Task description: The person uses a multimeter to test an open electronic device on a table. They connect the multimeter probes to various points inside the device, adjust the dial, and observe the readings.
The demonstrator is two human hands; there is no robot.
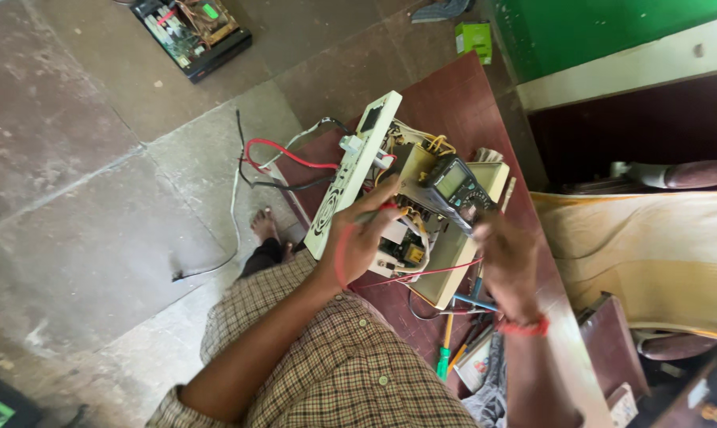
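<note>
opened white device, multimeter atop

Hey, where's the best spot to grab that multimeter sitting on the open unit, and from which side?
Probably grip the multimeter across its long edges near the screen end, coming from above. It lies face-up and tilted on the open unit, and the right hand crowds its dial end.

The person wears a short-sleeved shirt in a small brown and cream check, with pale round buttons down the front and a cuffed sleeve hem. A red thread band circles the right wrist. Dark trousers cover the leg, and the foot is bare.
</note>
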